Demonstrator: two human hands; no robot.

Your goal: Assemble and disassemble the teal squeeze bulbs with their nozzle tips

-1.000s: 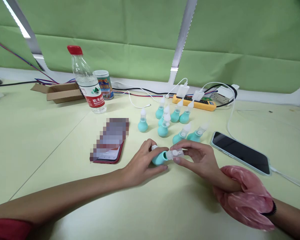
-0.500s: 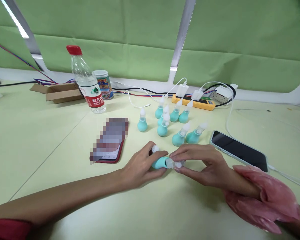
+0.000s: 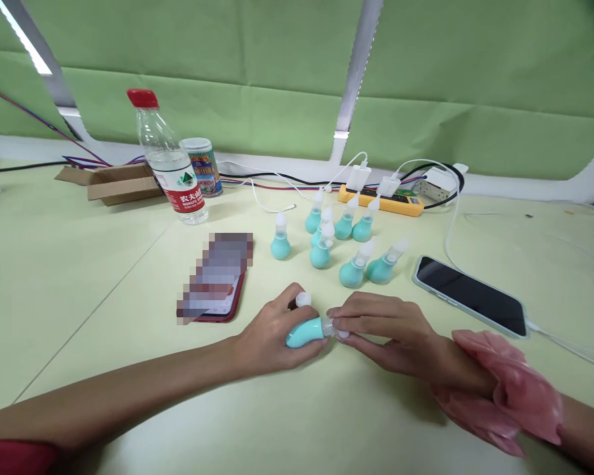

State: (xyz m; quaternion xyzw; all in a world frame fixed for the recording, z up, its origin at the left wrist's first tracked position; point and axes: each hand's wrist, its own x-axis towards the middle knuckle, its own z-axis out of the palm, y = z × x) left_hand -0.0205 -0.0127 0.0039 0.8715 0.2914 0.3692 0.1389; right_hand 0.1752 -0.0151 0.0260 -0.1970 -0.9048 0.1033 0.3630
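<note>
My left hand (image 3: 277, 330) is closed around a teal squeeze bulb (image 3: 304, 332), which lies sideways just above the table. A small white translucent cap (image 3: 303, 300) shows by its index finger, apart from the bulb. From the right, my right hand (image 3: 391, 330) pinches a clear plastic nozzle (image 3: 329, 327) that meets the bulb's mouth; its far end is partly hidden by the fingers. How deep the nozzle sits inside cannot be made out. Beyond the hands stand several assembled nasal aspirators (image 3: 321, 254), teal bulbs with clear, white-tipped nozzles; some lean.
At the left lies a phone (image 3: 235, 297) with a blurred screen, and at the right a dark-screened phone (image 3: 470, 293) on a cable. Behind are a water bottle (image 3: 185, 198), a can (image 3: 205, 168), an open cardboard box (image 3: 123, 188) and a yellow power strip (image 3: 381, 201).
My right hand has moved left, bringing the nozzle against the bulb's mouth, where a dark gap showed before. The bulb has turned and shifted slightly left in my left hand.
</note>
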